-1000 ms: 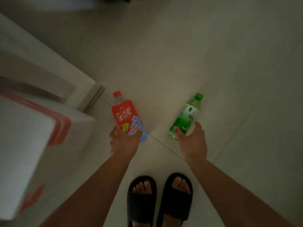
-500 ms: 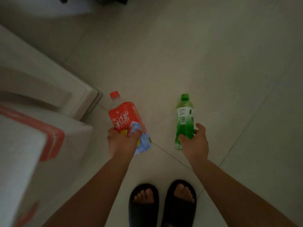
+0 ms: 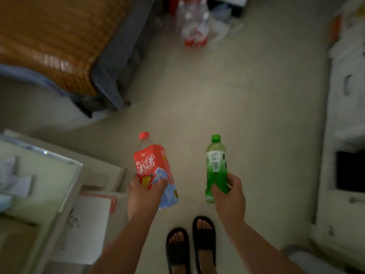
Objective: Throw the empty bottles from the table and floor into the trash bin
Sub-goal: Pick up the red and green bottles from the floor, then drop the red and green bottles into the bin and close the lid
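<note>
We hold one bottle in each hand, both lifted clear of the floor [image 3: 246,107]. The left hand [image 3: 143,194] grips the red-labelled bottle [image 3: 153,169] at its lower half; the fingers [image 3: 161,183] are wrapped around the label and pressed against it. The bottle tilts slightly, red cap pointing away from us. The right hand [image 3: 230,196] grips the green bottle [image 3: 215,167] near its base; its fingers are curled around the body, thumb on the near side. This bottle stands close to upright, green cap on top. The two bottles are apart, side by side, above our feet in black slippers [image 3: 190,248]. At left, a glass-topped surface [image 3: 49,184] carries blurred papers. At far top, a pack of bottles [image 3: 194,26] stands on the floor beside a bed [image 3: 49,36]. We see no trash bin clearly.
</note>
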Available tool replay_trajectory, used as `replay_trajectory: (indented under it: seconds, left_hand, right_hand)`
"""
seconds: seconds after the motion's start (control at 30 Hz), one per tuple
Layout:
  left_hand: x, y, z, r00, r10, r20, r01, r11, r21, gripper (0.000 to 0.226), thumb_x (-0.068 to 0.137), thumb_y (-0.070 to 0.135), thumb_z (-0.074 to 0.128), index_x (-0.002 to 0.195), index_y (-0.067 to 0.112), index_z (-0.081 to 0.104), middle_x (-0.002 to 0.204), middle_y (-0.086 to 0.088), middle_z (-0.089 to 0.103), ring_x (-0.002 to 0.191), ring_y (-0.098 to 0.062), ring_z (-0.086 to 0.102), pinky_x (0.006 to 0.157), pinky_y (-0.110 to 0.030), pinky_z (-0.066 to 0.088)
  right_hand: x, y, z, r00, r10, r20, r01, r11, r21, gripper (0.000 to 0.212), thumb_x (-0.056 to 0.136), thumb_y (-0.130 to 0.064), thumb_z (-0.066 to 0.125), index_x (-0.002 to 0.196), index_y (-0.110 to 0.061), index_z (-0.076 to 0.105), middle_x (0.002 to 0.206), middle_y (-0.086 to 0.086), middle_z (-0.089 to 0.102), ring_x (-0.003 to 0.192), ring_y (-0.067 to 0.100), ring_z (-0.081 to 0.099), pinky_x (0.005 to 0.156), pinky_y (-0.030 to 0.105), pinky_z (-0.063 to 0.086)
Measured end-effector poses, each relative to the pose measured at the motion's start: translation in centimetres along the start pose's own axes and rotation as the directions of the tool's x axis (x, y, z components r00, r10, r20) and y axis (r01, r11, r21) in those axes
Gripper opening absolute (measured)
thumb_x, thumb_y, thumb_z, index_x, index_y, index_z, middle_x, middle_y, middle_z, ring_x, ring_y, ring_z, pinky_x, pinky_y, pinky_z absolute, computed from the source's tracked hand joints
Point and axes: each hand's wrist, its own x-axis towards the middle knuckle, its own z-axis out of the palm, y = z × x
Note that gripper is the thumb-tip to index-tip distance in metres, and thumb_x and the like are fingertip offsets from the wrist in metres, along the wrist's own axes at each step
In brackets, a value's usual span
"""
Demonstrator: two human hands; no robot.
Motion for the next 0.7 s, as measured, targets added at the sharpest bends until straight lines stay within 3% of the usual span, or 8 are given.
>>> replay_trajectory:
  seconds: [0.1,0.17,0.33,0.5,0.7]
  left_hand:
    - [-3.6,3.4,0.1,0.996,0.057,0.062,-0.066,0.986,0.152,0.072,0.05,0.062,0.071,0.114,0.033,0.057,0.106,-0.004,0.068,0.088,-0.021,0.069,0.082,-0.043,0.057]
    - [-6.3,5.4,1.1,0.988,0.104,0.112,-0.13,0.959,0.25,0.086,0.048,0.068,0.068,0.122,0.029,0.053,0.112,-0.006,0.064,0.096,-0.028,0.066,0.087,-0.049,0.055]
    - [-14.8,7.9,7.3,0.94,0.191,0.281,-0.298,0.863,0.408,0.088,0.062,0.053,0.073,0.137,0.02,0.04,0.123,-0.013,0.05,0.112,-0.035,0.055,0.097,-0.044,0.046]
    - [-23.6,5.2,16.1,0.858,0.183,0.481,-0.44,0.745,0.501,0.094,0.061,0.061,0.066,0.141,0.019,0.039,0.125,-0.014,0.051,0.116,-0.034,0.053,0.101,-0.043,0.044]
    - [-34.9,-0.9,26.3,0.731,0.069,0.679,-0.579,0.589,0.564,0.084,0.068,0.058,0.069,0.14,0.025,0.04,0.126,-0.012,0.053,0.116,-0.032,0.054,0.099,-0.04,0.044]
  right_hand:
    - [-2.2,-1.9,-5.5,0.994,0.043,-0.103,-0.028,0.989,0.143,0.045,0.08,-0.011,0.067,0.12,-0.022,0.05,0.104,-0.003,0.059,0.088,0.015,0.06,0.069,0.027,0.049]
    - [-3.2,-1.6,-8.8,0.982,0.082,-0.172,-0.047,0.979,0.2,0.045,0.078,-0.011,0.068,0.117,-0.025,0.051,0.103,-0.004,0.06,0.089,0.015,0.061,0.074,0.033,0.052]
    - [-4.8,3.1,-17.1,0.92,0.204,-0.336,-0.106,0.952,0.287,0.042,0.076,-0.013,0.069,0.111,-0.027,0.052,0.101,-0.001,0.063,0.086,0.018,0.062,0.079,0.041,0.055]
    - [-7.2,11.6,-25.6,0.775,0.408,-0.482,-0.189,0.878,0.44,0.041,0.077,-0.014,0.07,0.114,-0.015,0.054,0.097,0.004,0.062,0.087,0.027,0.061,0.076,0.038,0.052]
    - [-11.6,23.9,-35.1,0.575,0.64,-0.509,-0.305,0.745,0.593,0.041,0.08,-0.022,0.069,0.117,-0.012,0.055,0.105,0.015,0.067,0.084,0.032,0.06,0.071,0.035,0.047]
